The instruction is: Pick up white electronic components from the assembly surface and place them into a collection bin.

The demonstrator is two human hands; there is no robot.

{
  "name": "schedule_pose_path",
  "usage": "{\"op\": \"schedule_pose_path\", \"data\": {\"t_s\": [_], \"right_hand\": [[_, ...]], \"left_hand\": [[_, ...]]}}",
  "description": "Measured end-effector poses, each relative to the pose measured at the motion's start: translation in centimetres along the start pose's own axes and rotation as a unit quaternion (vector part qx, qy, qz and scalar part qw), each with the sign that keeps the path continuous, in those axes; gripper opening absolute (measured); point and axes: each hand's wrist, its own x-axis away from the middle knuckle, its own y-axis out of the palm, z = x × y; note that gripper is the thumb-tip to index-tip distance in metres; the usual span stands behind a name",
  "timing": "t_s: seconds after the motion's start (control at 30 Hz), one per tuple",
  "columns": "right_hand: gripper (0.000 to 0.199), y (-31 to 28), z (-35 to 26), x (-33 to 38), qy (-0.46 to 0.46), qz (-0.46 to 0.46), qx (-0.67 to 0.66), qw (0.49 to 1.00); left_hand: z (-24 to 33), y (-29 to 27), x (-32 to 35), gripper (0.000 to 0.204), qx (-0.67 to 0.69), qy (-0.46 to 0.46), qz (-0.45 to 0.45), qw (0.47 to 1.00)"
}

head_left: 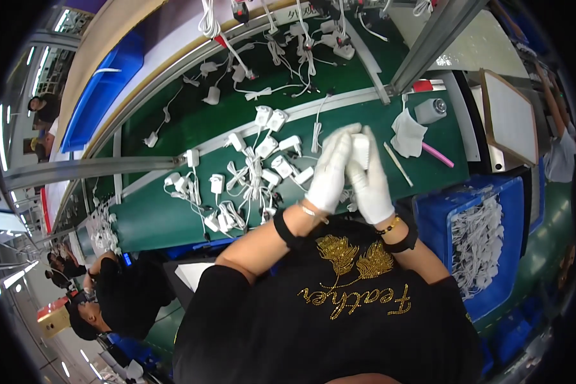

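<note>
A white charger (361, 148) is up between the two gloved hands, over the green bench (153, 224) and in front of the person's chest. It sits at the finger end of the right hand (372, 189), straight out from that palm, and just to the right of the left hand's (329, 176) fingers. Its longer side seems to run away from the body, roughly in line with the right forearm, so the right hand is the nearer one — it appears to have the charger gripped, fingers partly curled behind it. The left hand is held nearly flat, fingers straight and close together, slanting in from the left beside the charger; whether it presses on the charger or only lies alongside, I cannot tell. Where the held charger's cord goes is hidden by the gloves.

To the left of the left hand lies a loose pile of chargers (266, 148) with bundled cords, the closest charger (305, 175) just beside that glove and lying at a slant. On the right hand's side are a thin pale stick (398, 164), a white cloth (408, 133) and a pink pen (438, 155) — the stick nearest, the pen farther off.
</note>
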Motion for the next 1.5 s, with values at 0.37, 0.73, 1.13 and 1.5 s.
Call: {"op": "schedule_pose_path", "data": {"t_s": [0.37, 0.73, 1.13, 1.5], "right_hand": [[0.055, -2.6, 0.3, 1.2, 0.198, 0.071, -0.445, 0.871], [0.064, -6.9, -2.9, 0.3, 0.166, -0.055, -0.759, 0.627], [0.057, -6.7, -2.2, -0.4, 0.046, -0.305, -0.752, 0.583], [0.026, -5.5, -11.9, -2.8, -0.063, -0.187, -0.694, 0.692]], "left_hand": [[-6.4, -4.1, -28.2, 0.119, -0.610, -0.066, 0.174, 0.770], [-11.9, -13.6, -39.2, 0.030, -0.663, -0.058, 0.075, 0.743], [-1.2, -9.1, -10.3, 0.025, -0.123, 0.037, 0.034, 0.991], [-10.4, -16.6, 9.0, 0.032, -0.629, 0.027, 0.071, 0.774]]}}
